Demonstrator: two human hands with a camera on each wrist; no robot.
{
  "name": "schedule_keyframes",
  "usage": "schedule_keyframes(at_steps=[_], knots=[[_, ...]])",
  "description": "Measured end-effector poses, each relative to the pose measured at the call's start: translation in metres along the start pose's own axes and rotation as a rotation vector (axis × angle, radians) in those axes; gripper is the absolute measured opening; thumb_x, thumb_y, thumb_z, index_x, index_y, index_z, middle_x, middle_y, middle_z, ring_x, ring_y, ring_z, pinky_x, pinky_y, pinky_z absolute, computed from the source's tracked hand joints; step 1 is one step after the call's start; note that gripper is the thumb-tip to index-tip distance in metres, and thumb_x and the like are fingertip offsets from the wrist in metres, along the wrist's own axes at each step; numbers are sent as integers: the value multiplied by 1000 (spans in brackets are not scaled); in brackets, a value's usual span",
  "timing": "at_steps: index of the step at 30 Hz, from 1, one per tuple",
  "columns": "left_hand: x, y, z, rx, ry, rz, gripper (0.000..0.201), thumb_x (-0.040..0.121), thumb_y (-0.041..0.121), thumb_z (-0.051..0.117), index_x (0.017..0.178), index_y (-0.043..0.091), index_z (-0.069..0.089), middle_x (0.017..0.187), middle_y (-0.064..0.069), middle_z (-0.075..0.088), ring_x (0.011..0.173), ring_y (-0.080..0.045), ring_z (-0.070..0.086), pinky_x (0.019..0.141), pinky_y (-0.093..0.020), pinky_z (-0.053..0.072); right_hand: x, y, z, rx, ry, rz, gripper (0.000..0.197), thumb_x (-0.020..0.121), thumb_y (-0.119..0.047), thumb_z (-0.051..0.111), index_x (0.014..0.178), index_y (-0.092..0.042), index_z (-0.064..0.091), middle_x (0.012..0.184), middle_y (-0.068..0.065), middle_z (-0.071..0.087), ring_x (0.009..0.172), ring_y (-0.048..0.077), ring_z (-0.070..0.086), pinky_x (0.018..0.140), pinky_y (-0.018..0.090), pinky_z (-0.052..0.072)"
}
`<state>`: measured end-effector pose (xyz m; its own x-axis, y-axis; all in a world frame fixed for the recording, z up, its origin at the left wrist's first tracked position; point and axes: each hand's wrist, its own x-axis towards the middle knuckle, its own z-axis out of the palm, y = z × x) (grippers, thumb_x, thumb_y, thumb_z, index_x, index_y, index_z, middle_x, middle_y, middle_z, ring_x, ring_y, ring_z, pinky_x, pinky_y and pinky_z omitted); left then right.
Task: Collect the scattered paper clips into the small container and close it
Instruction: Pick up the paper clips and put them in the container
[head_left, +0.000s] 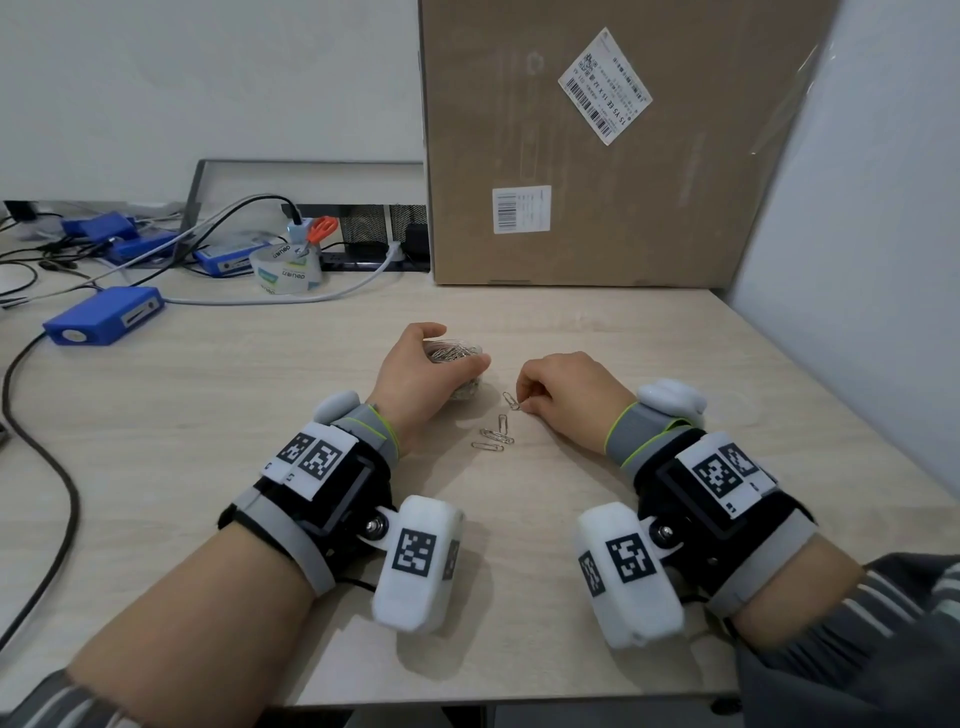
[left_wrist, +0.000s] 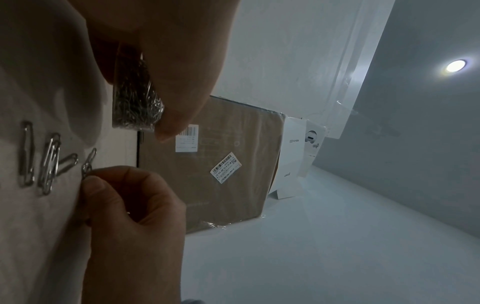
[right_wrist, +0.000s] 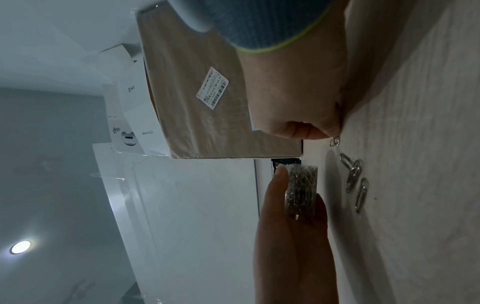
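Note:
My left hand (head_left: 461, 345) grips a small clear container (head_left: 449, 358) packed with paper clips, just above the desk (head_left: 623, 364). In the left wrist view the container (left_wrist: 137, 98) sits between thumb and fingers. My right hand (head_left: 523, 402) rests on the desk to its right and pinches the end of one paper clip (head_left: 510, 399) that still touches the wood. Three loose paper clips (head_left: 493, 436) lie just in front of both hands. The right wrist view shows the pinched clip (right_wrist: 335, 140), the loose clips (right_wrist: 354, 176) and the container (right_wrist: 302, 189). No lid is in view.
A big cardboard box (head_left: 597, 156) stands at the back of the desk. A pale panel (head_left: 857, 208) closes off the right side. At the back left lie blue devices (head_left: 104, 314), a tape roll (head_left: 288, 267), orange-handled scissors (head_left: 322, 228) and cables (head_left: 41, 467).

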<state>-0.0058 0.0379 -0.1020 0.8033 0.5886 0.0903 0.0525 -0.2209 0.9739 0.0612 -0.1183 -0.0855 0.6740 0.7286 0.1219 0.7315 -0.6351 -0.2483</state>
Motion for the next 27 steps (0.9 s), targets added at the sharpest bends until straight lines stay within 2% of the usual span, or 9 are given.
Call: schedule_keyframes(at_steps=[3, 7, 10, 12, 15, 18, 22, 24, 27], knots=[[0, 0, 0, 1, 7, 9, 63, 72, 31, 81, 125, 20, 50, 116, -5, 59, 98, -17, 62, 87, -29, 52, -1, 3, 0, 34, 32, 7, 11, 85, -13, 57, 92, -13, 66, 98, 4, 67, 95, 23, 57, 79, 31, 42], [0, 2, 1, -4, 5, 12, 63, 73, 29, 81, 127, 19, 50, 116, -4, 59, 97, -16, 61, 84, -27, 52, -4, 9, 1, 174, 123, 89, 7, 79, -10, 63, 82, -14, 68, 77, -2, 63, 84, 18, 60, 76, 29, 46], [-1, 2, 1, -6, 0, 10, 63, 73, 29, 81, 128, 19, 50, 117, -4, 58, 96, -15, 61, 79, -23, 49, -3, 12, 1, 244, 222, 203, 7, 78, -12, 66, 84, -14, 68, 67, -9, 55, 78, 14, 55, 71, 25, 41], [-1, 3, 0, -7, -1, 12, 63, 74, 29, 80, 128, 19, 49, 117, -3, 57, 94, -14, 60, 76, -21, 48, -2, 14, 1, 266, 234, 241, 11, 80, -12, 65, 91, -15, 68, 65, -10, 53, 79, 14, 54, 71, 23, 38], [-2, 4, 1, 7, 3, 17, 63, 74, 30, 80, 128, 19, 50, 117, -3, 57, 96, -15, 59, 76, -21, 47, -2, 15, 2, 242, 178, 217, 20, 83, -9, 62, 102, -14, 67, 73, -4, 59, 78, 12, 53, 69, 20, 37], [-3, 4, 0, 17, 5, 21, 64, 74, 31, 80, 128, 19, 49, 116, -3, 57, 98, -15, 59, 80, -23, 47, 0, 13, 4, 235, 144, 216, 22, 84, -12, 64, 106, -15, 67, 81, 0, 65, 80, 12, 54, 68, 19, 36], [-3, 5, 0, 33, 1, 17, 64, 73, 32, 80, 128, 19, 49, 117, -3, 57, 101, -17, 60, 89, -30, 51, 1, 12, 8, 231, 141, 221, 21, 84, -18, 65, 104, -14, 69, 93, 5, 70, 86, 16, 55, 75, 21, 36], [-3, 5, 0, 41, 4, 16, 65, 73, 33, 80, 129, 19, 49, 117, -3, 57, 103, -18, 60, 94, -33, 51, 2, 11, 9, 218, 147, 216, 17, 84, -18, 64, 100, -14, 70, 94, 6, 70, 91, 19, 59, 75, 22, 38], [-3, 5, 0, 46, 4, 16, 64, 74, 32, 80, 128, 19, 49, 117, -3, 57, 102, -17, 59, 93, -31, 50, 3, 11, 10, 206, 154, 211, 14, 84, -17, 63, 96, -15, 71, 90, 4, 68, 91, 20, 59, 79, 27, 43]])
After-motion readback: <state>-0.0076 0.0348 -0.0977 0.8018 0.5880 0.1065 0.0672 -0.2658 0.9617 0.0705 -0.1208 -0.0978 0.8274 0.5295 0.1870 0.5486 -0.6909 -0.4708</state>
